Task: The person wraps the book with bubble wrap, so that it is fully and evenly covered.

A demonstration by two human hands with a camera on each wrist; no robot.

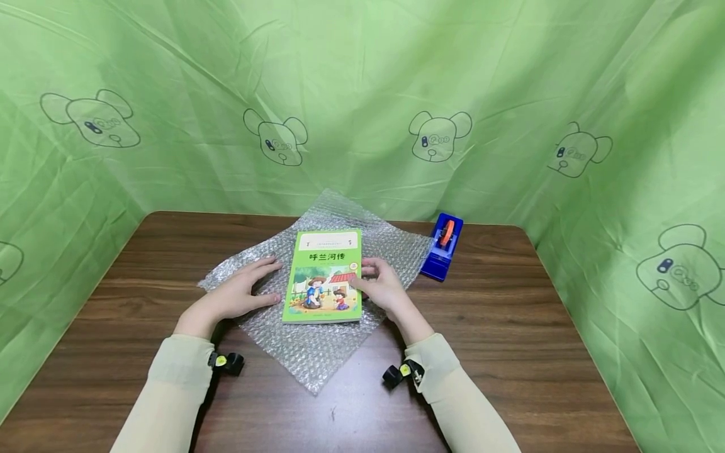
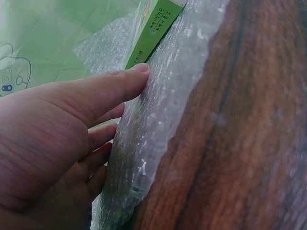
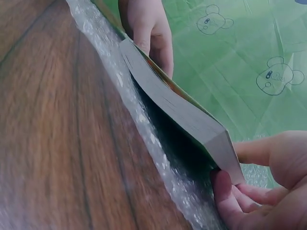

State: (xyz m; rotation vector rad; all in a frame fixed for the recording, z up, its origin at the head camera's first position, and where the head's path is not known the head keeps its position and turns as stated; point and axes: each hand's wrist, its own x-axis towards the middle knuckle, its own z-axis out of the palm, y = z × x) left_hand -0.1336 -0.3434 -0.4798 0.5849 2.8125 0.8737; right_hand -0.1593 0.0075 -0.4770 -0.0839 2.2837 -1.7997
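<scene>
A green-covered paperback book [image 1: 322, 264] lies face up on a sheet of bubble wrap [image 1: 310, 358] spread cornerwise on the table. My right hand [image 1: 386, 290] pinches its right edge, the thumb over the cover and fingers beneath. In the right wrist view the page block [image 3: 177, 105] is tilted, with a dark gap between it and the wrap. My left hand [image 1: 240, 292] rests on the bubble wrap left of the book, fingers spread and holding nothing. In the left wrist view its thumb tip is close to the green spine [image 2: 156, 31]; whether they touch is unclear.
A blue tape dispenser [image 1: 437, 261] with an orange roll stands by the wrap's right corner, at the back right. Dark wood-grain table [image 1: 498, 352] surrounds the wrap. Green curtains [image 1: 362, 82] with printed bear heads hang behind and at both sides.
</scene>
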